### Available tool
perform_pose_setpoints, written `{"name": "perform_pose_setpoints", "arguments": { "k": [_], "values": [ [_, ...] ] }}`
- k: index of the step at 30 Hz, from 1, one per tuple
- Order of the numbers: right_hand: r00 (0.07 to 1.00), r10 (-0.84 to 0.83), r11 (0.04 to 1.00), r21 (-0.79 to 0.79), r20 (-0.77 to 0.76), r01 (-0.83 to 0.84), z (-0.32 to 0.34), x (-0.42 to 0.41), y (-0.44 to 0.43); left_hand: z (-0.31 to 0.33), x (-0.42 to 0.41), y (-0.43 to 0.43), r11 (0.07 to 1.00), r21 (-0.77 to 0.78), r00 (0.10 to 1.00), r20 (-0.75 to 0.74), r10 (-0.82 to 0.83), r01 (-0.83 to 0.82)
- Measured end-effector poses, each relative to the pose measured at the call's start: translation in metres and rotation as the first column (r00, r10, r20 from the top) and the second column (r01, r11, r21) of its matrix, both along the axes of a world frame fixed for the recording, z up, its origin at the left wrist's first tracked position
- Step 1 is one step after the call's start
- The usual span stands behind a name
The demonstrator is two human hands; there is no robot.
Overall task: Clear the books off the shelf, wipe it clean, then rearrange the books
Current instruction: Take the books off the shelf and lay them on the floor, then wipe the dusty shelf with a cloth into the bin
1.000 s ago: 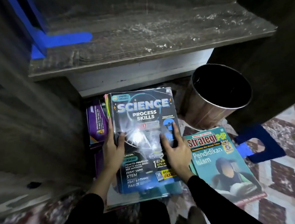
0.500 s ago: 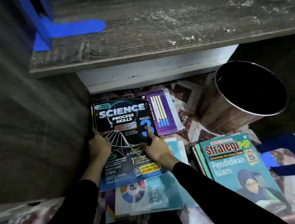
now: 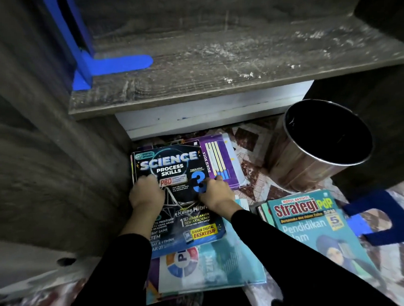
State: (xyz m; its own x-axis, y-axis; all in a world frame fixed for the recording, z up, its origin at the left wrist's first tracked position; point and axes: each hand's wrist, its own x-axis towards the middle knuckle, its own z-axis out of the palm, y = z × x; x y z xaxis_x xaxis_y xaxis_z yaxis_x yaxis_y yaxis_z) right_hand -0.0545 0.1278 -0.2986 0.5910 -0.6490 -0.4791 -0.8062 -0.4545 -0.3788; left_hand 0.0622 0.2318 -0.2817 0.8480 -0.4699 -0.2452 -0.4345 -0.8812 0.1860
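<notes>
A dark "Science Process Skills" book [image 3: 173, 169] lies on top of a floor stack just below the shelf. My left hand [image 3: 146, 193] grips its left edge with curled fingers, and my right hand [image 3: 215, 193] grips its right edge near the big "3". Under it lie a purple "Buku Nota" book [image 3: 218, 161] and a teal book [image 3: 217, 267]. A green "Strategi PdP" book [image 3: 315, 228] tops a second pile to the right. The dusty wooden shelf [image 3: 213, 62] above carries no books.
A blue bookend [image 3: 107, 66] stands at the shelf's left end; another blue bookend [image 3: 380, 221] lies on the patterned carpet at the right. A metal bin [image 3: 328, 138] stands right of the stack. The cabinet's side panel [image 3: 39, 153] walls the left.
The Science book has come down and to the left onto the stack beside the side panel. Both hands have slid up its cover and their fingers have curled.
</notes>
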Motion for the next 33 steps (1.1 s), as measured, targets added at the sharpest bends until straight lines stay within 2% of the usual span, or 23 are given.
{"name": "perform_pose_setpoints", "arguments": {
  "k": [7,12,15,18,22,26,29,33],
  "values": [
    [0.99,0.007,1.0,-0.016,0.143,-0.005,0.053,-0.003,0.002,0.062,-0.019,-0.008,0.999,-0.022,1.0,0.006,-0.031,0.031],
    [0.948,-0.008,0.998,-0.062,0.317,0.029,0.107,0.002,0.004,0.111,-0.021,-0.009,0.984,-0.177,0.998,0.068,-0.002,0.014],
    [0.897,-0.007,0.993,-0.102,0.442,0.059,0.14,0.008,0.003,0.145,-0.021,-0.006,0.947,-0.321,0.984,0.176,0.039,0.02],
    [0.829,0.008,0.989,-0.127,0.56,0.076,0.167,0.018,-0.002,0.179,-0.016,-0.004,0.862,-0.5,0.944,0.316,0.09,0.085],
    [0.768,0.06,0.978,-0.191,0.638,0.082,0.192,0.042,-0.01,0.211,0.003,-0.006,0.651,-0.731,0.881,0.428,0.203,0.205],
    [0.722,0.072,0.972,-0.212,0.689,0.105,0.198,0.079,-0.024,0.225,0.032,-0.018,0.491,-0.822,0.826,0.472,0.307,0.287],
    [0.705,0.082,0.973,-0.21,0.705,0.096,0.196,0.107,-0.036,0.231,0.054,-0.03,0.427,-0.861,0.809,0.448,0.381,0.276],
    [0.757,0.104,0.961,-0.262,0.645,0.092,0.192,0.143,-0.048,0.234,0.078,-0.046,0.367,-0.909,0.845,0.35,0.404,0.2]
  ]
}}
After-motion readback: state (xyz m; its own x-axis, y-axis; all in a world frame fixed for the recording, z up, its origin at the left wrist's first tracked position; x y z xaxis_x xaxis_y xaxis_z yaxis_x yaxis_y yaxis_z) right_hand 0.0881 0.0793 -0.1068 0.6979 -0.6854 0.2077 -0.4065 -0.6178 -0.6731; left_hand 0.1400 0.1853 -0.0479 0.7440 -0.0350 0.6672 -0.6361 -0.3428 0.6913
